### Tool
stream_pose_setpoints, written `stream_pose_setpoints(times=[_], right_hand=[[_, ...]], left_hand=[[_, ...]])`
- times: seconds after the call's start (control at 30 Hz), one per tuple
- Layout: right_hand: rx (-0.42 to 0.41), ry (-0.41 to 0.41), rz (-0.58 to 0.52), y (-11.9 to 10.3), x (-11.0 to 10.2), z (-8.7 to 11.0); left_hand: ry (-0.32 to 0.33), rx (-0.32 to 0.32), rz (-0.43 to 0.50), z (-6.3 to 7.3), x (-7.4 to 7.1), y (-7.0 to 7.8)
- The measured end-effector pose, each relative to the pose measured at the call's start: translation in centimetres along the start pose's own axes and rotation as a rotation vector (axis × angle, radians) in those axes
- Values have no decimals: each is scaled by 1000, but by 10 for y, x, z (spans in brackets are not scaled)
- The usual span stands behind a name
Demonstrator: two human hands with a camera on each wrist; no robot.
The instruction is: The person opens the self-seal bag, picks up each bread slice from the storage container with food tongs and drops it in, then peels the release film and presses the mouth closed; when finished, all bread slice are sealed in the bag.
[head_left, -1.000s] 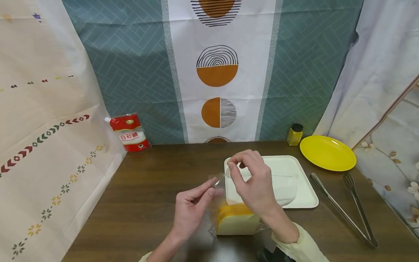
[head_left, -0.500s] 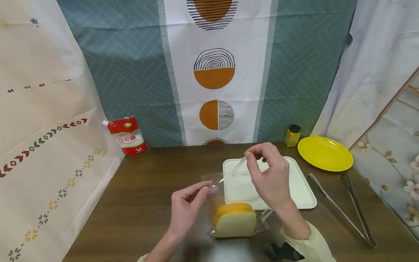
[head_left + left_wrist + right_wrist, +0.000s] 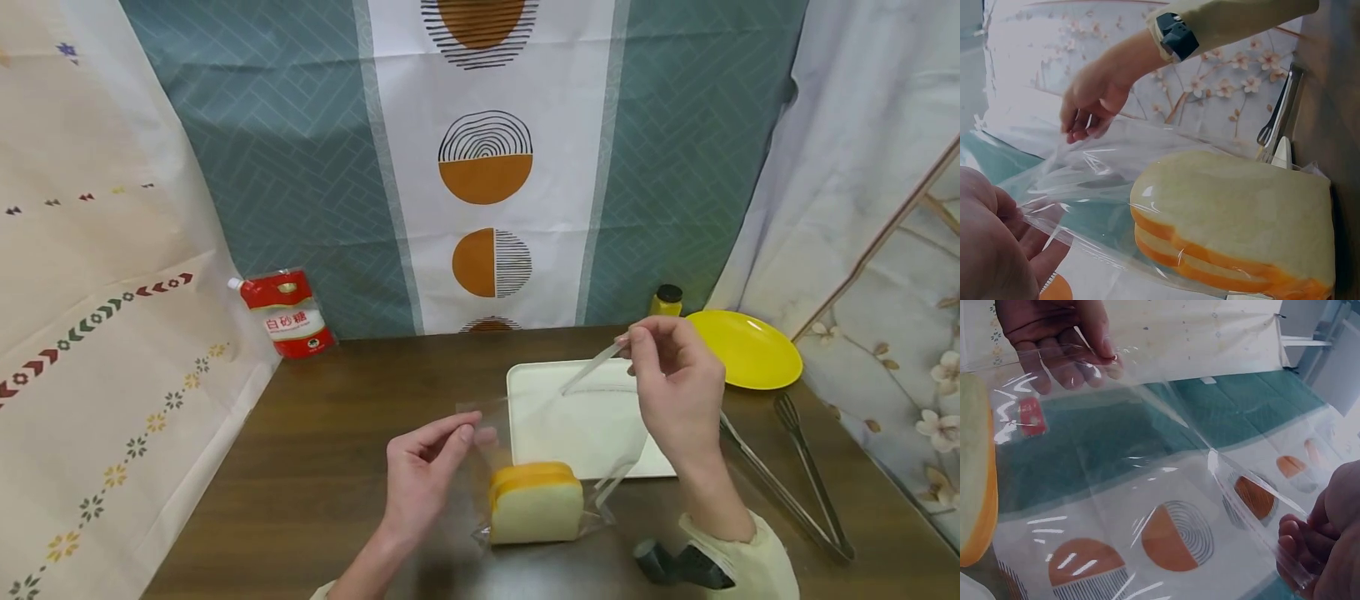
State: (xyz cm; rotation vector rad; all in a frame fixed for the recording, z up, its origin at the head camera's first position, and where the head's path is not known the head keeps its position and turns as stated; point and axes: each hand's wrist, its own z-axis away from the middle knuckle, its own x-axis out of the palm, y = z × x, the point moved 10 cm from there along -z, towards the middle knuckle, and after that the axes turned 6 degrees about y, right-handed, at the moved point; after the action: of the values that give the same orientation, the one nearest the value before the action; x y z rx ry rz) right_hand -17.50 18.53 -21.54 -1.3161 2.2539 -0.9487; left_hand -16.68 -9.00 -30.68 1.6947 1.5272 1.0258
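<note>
In the head view a clear plastic bag (image 3: 475, 487) stands on the brown table with slices of bread (image 3: 536, 512) upright in its bottom. The bread has pale faces and orange-brown crusts. My left hand (image 3: 423, 471) pinches the bag's upper left edge between thumb and fingers. Higher up, my right hand (image 3: 681, 396) grips the other side of the bag's rim, pulled out to the right. In the right wrist view, the stretched film of the bag (image 3: 1116, 481) runs between my left hand (image 3: 1054, 337) and my right hand (image 3: 1329, 544).
Behind the bag lies a white tray (image 3: 547, 375). To the right are a yellow plate (image 3: 753, 350), a yellow jar (image 3: 666, 302) with a black lid, and metal tongs (image 3: 787, 500). A red sugar pouch (image 3: 288, 315) stands at the back left of the table (image 3: 337, 433).
My right hand has moved right, drawing the bag's rim away from my left hand and stretching it wide. The left hand has stayed almost in place; the bread has barely shifted.
</note>
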Motion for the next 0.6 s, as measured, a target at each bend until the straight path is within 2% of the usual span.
stream_pose_setpoints(times=[0.3,0.6], right_hand=[[127,75,-277,22,-20,-10],[200,170,-381,38,-42,-18]], left_hand=[[0,-32,8,-1,-1,-3],[1,-31,-26,-4,0,-4]])
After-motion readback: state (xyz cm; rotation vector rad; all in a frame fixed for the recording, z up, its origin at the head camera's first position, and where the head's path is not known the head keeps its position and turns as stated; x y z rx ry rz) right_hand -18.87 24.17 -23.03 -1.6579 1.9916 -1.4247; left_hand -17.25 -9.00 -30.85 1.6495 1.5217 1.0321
